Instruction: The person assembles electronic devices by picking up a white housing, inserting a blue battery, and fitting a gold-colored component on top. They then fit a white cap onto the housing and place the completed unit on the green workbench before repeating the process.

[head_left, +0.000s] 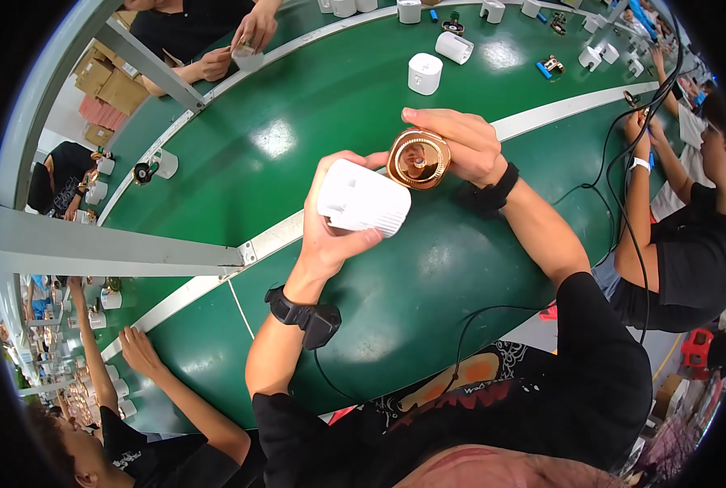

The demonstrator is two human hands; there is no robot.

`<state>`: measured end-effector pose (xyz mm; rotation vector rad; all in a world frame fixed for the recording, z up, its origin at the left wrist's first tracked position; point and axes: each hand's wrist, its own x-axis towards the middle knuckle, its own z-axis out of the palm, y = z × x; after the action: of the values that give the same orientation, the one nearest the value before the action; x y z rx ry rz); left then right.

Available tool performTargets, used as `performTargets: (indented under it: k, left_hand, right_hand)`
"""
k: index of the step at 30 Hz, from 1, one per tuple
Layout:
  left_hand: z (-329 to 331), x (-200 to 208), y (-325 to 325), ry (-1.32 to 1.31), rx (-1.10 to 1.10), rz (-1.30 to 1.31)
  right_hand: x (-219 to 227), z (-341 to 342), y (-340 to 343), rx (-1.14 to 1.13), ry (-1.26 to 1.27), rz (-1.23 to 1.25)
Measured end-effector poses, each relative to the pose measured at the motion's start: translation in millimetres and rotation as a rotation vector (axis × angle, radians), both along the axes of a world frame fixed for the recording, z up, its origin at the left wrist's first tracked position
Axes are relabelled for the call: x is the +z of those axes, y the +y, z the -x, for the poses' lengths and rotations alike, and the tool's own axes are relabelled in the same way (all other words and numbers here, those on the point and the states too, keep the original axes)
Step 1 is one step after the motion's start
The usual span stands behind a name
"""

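Note:
My left hand point(320, 248) is closed round a white plastic housing point(361, 198) with ribbed sides. The housing is tilted, and a cut-out shows on the side facing me. Beside it, my right hand point(470, 148) grips a shiny copper-coloured part point(419, 159), rounded-square with a dished face. The rim of this part is at the housing's upper right edge; whether they touch, I cannot tell. Both are held above the green work surface point(428, 285). Several of my right fingers are hidden behind the copper part.
White housings point(425, 74) and small metal parts point(551, 67) lie on the green belt point(298, 114) beyond a white rail point(277, 244). A grey metal frame point(111, 244) stands at left. Black cables point(623, 179) hang at right. Co-workers sit at both sides and across.

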<state>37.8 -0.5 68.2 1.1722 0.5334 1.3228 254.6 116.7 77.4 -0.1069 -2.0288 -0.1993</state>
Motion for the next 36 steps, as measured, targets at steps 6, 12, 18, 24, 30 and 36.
performTargets:
  k: [6, 12, 18, 24, 30, 36]
  left_hand:
    - [-1.8, 1.5, -6.5, 0.164, 0.034, -0.049]
    - [0.4, 0.5, -0.9, 0.163, 0.038, -0.023]
    - [-1.3, 1.5, 0.3, 0.185, 0.069, -0.010]
    - [-3.3, 0.3, 2.6, 0.189, 0.062, -0.012]
    - [2.4, -0.6, 1.3, 0.176, 0.094, 0.003]
    - [2.6, -0.8, 0.1, 0.256, 0.092, -0.063]
  right_hand:
    - [1.4, 0.4, 0.1, 0.026, 0.005, -0.009]
    - [-0.6, -0.4, 2.4, 0.023, -0.012, -0.016]
    - [-5.0, 0.4, 5.5, 0.013, -0.006, -0.004]
    - [-7.2, -1.6, 5.7, -0.004, -0.018, 0.012]
    - [-10.4, -0.1, 8.9, -0.048, -0.035, 0.009]
    - [-8.5, -2.1, 7.3, -0.109, -0.012, -0.078]
